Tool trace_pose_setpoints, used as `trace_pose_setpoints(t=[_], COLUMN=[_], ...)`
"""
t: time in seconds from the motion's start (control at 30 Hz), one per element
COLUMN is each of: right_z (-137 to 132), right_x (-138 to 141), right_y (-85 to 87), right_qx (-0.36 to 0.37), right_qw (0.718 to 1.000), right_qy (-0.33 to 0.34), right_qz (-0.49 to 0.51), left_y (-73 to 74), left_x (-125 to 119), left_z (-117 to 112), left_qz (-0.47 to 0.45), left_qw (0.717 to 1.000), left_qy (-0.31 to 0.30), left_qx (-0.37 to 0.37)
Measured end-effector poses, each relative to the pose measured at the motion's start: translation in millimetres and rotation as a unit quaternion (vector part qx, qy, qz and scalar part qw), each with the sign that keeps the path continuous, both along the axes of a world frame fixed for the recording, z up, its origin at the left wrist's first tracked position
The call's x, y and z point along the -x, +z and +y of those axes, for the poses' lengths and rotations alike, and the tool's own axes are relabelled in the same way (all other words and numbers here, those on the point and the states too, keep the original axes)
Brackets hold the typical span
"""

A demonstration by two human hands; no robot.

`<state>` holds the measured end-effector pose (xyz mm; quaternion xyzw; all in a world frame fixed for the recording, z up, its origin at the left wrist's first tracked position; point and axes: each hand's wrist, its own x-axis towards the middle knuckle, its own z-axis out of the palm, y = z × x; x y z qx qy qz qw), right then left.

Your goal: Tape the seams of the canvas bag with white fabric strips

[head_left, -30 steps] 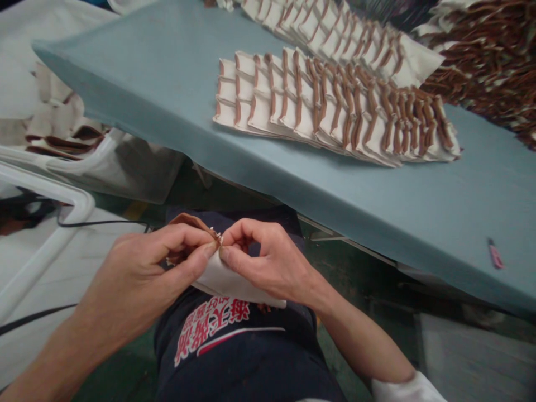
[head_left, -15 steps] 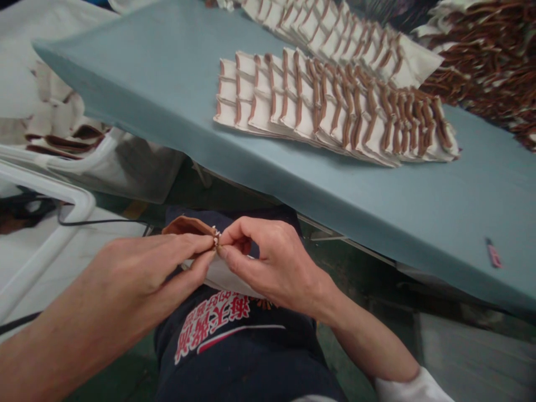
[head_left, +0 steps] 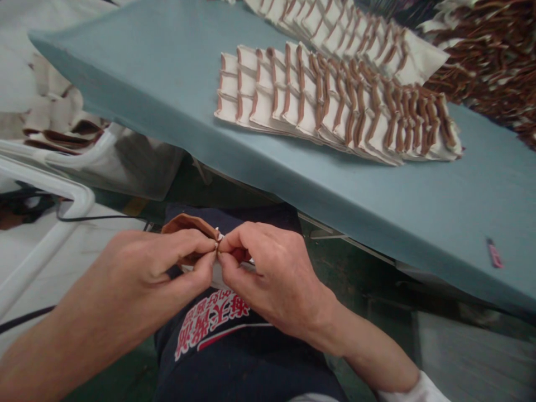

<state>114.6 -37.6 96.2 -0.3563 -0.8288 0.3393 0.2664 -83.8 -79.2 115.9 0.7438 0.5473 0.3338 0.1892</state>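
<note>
A brown and white fabric piece (head_left: 189,223) is held over my lap, its brown part arching up behind the fingers. My left hand (head_left: 161,265) pinches its edge between thumb and forefinger. Right beside it, my right hand (head_left: 274,273) pinches the same edge, the two sets of fingertips nearly touching. A small white tuft shows just above the pinch. Most of the piece's pale part is hidden behind my hands.
A blue-covered table (head_left: 176,95) slants across ahead of me. On it lie a row of overlapping white pieces with brown edges (head_left: 310,100), another row behind (head_left: 335,28), a brown pile (head_left: 489,61) and pink-handled snippers (head_left: 494,254). A white tubular frame (head_left: 79,198) stands at left.
My fingertips have drawn tighter together at the edge, and less of the white tufts shows between them. The fabric stays in nearly the same place; the view has shifted slightly.
</note>
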Motion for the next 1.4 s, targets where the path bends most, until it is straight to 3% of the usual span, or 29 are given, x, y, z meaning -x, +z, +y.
trace_pose_setpoints(t=[0.13, 0.27, 0.4, 0.6, 0.7, 0.83, 1.0, 1.1, 1.23, 1.4], right_z=[-1, 3, 8, 10, 9, 7, 7, 7, 7, 7], right_x=[4, 7, 9, 10, 8, 5, 5, 4, 2, -1], right_y=[-6.1, -14.9, -19.8, -16.0, -17.1, -27.9, -40.6, -42.8, -43.4, -45.4], right_qx=[-0.022, 0.021, 0.081, 0.084, 0.08, 0.035, 0.013, 0.022, 0.056, 0.136], right_qw=[1.0, 0.999, 0.995, 0.995, 0.997, 0.999, 0.998, 0.998, 0.996, 0.985], right_qy=[-0.022, -0.038, -0.026, -0.012, -0.007, 0.036, 0.054, 0.06, 0.061, 0.057], right_qz=[0.005, 0.022, 0.048, 0.052, 0.016, 0.0, -0.011, -0.012, 0.028, 0.091], left_y=[-3.9, -10.2, -16.0, -20.8, -20.9, -18.8, -11.9, -9.1, -7.8, -13.1], left_x=[-9, -15, -17, -20, -18, -13, -3, 5, 5, -13], left_z=[-3, -4, -3, -1, -4, -9, -5, 0, 8, 6], left_qz=[-0.003, -0.021, -0.112, -0.258, -0.228, -0.125, -0.02, 0.021, -0.004, -0.109], left_qw=[0.998, 0.992, 0.976, 0.933, 0.935, 0.963, 0.991, 0.997, 0.998, 0.977], left_qy=[0.058, 0.123, 0.162, 0.187, 0.206, 0.2, 0.133, 0.072, 0.053, 0.144], left_qx=[0.0, 0.008, 0.093, 0.168, 0.177, 0.127, 0.025, 0.007, 0.045, 0.115])
